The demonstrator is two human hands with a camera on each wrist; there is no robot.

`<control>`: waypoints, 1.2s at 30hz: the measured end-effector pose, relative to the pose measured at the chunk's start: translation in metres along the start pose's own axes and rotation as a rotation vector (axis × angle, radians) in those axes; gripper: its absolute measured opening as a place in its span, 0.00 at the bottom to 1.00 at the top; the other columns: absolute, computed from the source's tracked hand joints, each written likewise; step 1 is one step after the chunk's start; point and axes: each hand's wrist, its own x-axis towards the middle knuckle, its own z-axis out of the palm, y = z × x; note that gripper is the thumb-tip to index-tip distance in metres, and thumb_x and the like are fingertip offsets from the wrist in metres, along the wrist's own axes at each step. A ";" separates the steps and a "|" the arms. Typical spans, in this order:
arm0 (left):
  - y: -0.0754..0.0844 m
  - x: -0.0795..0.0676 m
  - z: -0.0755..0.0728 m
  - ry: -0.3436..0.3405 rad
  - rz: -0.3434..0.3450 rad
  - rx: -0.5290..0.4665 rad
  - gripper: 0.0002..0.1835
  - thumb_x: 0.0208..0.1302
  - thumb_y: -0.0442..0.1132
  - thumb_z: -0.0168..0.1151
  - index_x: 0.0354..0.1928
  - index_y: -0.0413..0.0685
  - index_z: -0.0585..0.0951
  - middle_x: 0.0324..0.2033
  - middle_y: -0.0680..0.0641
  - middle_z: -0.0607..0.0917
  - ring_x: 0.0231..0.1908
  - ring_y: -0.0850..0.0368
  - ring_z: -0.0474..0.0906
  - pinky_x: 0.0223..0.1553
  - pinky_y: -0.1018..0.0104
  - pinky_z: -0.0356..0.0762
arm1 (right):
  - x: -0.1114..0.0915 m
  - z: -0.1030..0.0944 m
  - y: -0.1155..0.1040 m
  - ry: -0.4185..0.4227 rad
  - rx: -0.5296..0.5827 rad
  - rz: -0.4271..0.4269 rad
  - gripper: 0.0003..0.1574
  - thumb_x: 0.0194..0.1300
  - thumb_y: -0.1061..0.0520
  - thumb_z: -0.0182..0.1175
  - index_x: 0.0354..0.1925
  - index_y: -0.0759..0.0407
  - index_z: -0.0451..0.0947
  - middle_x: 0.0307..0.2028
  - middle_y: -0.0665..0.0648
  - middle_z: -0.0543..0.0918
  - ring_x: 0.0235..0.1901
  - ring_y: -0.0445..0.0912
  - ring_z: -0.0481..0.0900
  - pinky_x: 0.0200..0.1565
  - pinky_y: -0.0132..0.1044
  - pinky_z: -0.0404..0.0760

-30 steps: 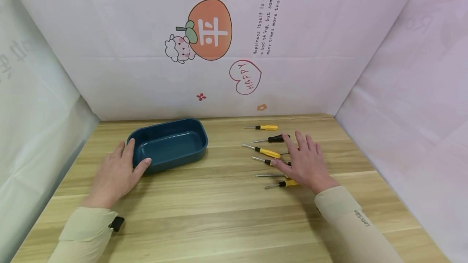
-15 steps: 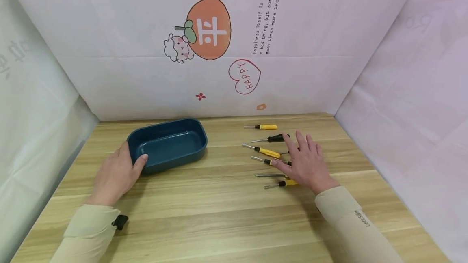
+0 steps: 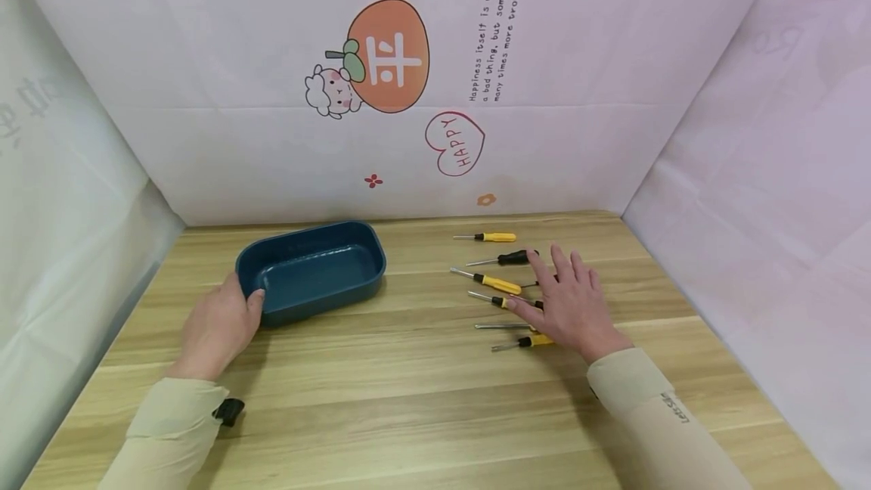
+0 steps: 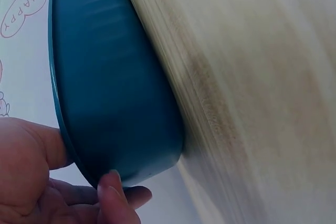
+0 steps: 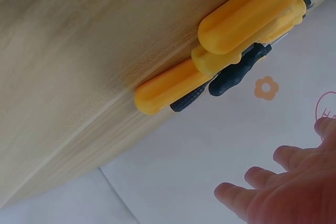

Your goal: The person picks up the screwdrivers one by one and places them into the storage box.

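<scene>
A dark blue oblong plastic box (image 3: 320, 301) rests on the wooden table (image 3: 381, 414) at the left in the head view. My left hand (image 3: 219, 324) holds its near left end, the thumb over the rim and the fingers against the outer wall, as the left wrist view shows of the fingers (image 4: 113, 203). Several screwdrivers lie in a loose row at the right, among them a yellow one (image 3: 500, 284) and a black-handled one (image 3: 517, 258). Over their handles my right hand (image 3: 574, 308) hovers with spread fingers, hiding some of them and holding nothing.
A small yellow screwdriver (image 3: 500, 237) lies farthest back, near the printed white cloth (image 3: 558, 157) that rises behind the table. White cloth walls (image 3: 755, 195) also close off both sides. Bare wood lies between the box and the screwdrivers.
My left hand has slid slightly down along the box's left end, its fingers going from over the rim to outside it and gripping. The box and right hand stay almost unmoved.
</scene>
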 end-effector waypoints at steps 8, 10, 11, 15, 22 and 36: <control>-0.002 0.001 0.000 -0.007 -0.009 -0.023 0.33 0.79 0.42 0.46 0.70 0.14 0.59 0.62 0.15 0.70 0.57 0.18 0.73 0.53 0.28 0.77 | 0.000 0.000 -0.001 -0.011 -0.006 0.001 0.65 0.65 0.14 0.48 0.84 0.47 0.48 0.81 0.72 0.50 0.77 0.76 0.47 0.71 0.78 0.50; -0.002 0.001 0.000 -0.008 -0.011 -0.028 0.33 0.79 0.41 0.46 0.70 0.14 0.59 0.62 0.14 0.69 0.58 0.18 0.72 0.54 0.28 0.76 | 0.000 0.000 -0.001 -0.013 -0.006 0.001 0.65 0.65 0.14 0.48 0.84 0.47 0.48 0.81 0.72 0.50 0.77 0.76 0.47 0.71 0.77 0.50; -0.003 0.001 0.000 -0.008 -0.011 -0.033 0.33 0.79 0.40 0.46 0.70 0.14 0.59 0.63 0.14 0.69 0.58 0.18 0.72 0.55 0.28 0.75 | 0.000 0.000 -0.001 -0.013 -0.006 0.002 0.65 0.65 0.13 0.47 0.84 0.47 0.48 0.81 0.71 0.50 0.77 0.76 0.47 0.71 0.77 0.50; -0.003 0.002 0.000 -0.019 -0.015 -0.047 0.33 0.79 0.40 0.46 0.71 0.14 0.59 0.65 0.15 0.67 0.61 0.18 0.70 0.59 0.28 0.73 | 0.000 0.001 -0.001 -0.012 -0.001 0.000 0.65 0.65 0.14 0.48 0.84 0.47 0.48 0.81 0.71 0.50 0.78 0.76 0.46 0.71 0.77 0.49; -0.002 0.001 0.000 -0.033 -0.017 -0.067 0.33 0.79 0.40 0.45 0.72 0.15 0.58 0.66 0.15 0.65 0.63 0.18 0.68 0.61 0.28 0.71 | 0.001 0.001 -0.002 -0.007 -0.001 -0.009 0.65 0.65 0.14 0.47 0.84 0.47 0.47 0.81 0.71 0.50 0.77 0.75 0.46 0.71 0.77 0.49; 0.001 -0.005 0.004 0.001 0.016 -0.087 0.32 0.78 0.38 0.47 0.71 0.15 0.60 0.65 0.16 0.68 0.61 0.19 0.71 0.59 0.28 0.73 | 0.003 0.002 -0.004 -0.012 0.002 -0.020 0.65 0.65 0.14 0.47 0.84 0.47 0.48 0.81 0.71 0.51 0.78 0.75 0.46 0.71 0.77 0.49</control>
